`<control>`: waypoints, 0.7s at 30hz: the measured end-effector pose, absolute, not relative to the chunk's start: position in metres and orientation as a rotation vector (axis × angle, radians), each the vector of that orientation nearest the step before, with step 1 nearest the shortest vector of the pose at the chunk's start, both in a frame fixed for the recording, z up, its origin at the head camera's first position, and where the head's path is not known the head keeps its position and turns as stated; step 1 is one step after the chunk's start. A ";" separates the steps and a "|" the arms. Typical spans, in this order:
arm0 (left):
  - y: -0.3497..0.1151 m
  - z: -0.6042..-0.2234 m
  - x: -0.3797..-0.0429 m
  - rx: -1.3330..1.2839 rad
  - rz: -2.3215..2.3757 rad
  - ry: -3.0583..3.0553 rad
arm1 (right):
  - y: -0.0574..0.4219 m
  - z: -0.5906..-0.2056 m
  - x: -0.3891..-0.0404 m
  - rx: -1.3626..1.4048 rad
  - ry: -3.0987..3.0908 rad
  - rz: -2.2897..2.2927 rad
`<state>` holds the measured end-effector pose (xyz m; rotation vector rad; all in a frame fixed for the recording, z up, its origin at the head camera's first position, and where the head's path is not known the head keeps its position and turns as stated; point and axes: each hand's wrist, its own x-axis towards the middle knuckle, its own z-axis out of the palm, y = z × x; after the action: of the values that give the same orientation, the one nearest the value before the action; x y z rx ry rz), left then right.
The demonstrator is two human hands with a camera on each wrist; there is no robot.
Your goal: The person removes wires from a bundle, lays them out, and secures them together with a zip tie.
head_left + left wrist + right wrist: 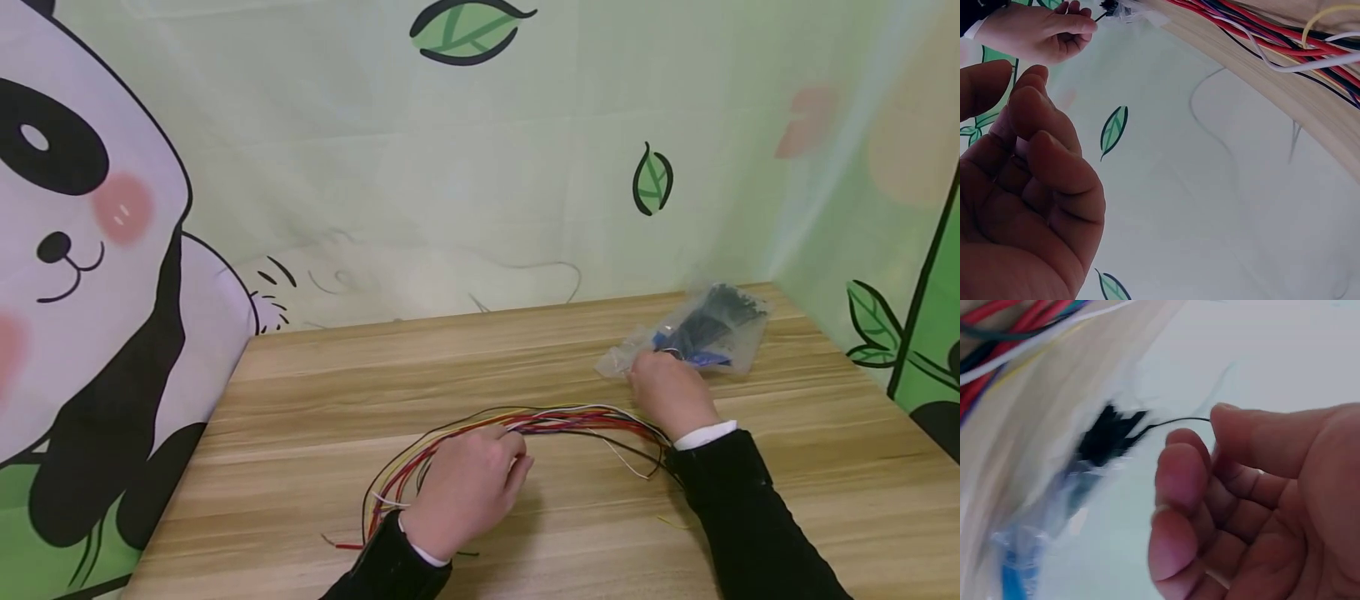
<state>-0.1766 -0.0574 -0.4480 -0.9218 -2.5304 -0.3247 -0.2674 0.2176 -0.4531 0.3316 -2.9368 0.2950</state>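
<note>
My right hand (670,392) pinches the end of a thin black cable tie (1175,419) between thumb and forefinger. The tie's other end runs to a bundle of black ties (1110,437) in a clear plastic bag (738,342) with blue parts, which lies at the back right of the table. My left hand (468,479) hovers at the wire bundle (555,419), its fingers loosely bent with nothing between them in the left wrist view. Red, black, yellow and white wires make up that bundle, which arcs across the table between both hands; part of it is hidden behind the left hand.
The wooden table (337,375) meets a pale cloth backdrop (300,167) printed with leaves and a panda. Loose wire ends stick out at the bundle's left, and a short yellow end (671,522) lies near the right forearm.
</note>
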 end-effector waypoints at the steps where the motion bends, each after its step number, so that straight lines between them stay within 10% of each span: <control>1: -0.057 -0.448 -0.177 -0.922 -0.320 -2.527 | 0.216 -0.451 -0.265 0.344 -2.950 0.301; 21: -0.056 -0.450 -0.179 -0.877 -0.405 -2.533 | 0.162 -0.437 -0.239 0.993 -2.518 0.461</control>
<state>-0.1792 -0.0562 -0.4505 -0.8770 -2.5332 -0.4050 -0.2394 0.1617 -0.4369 0.9927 -2.5179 0.4614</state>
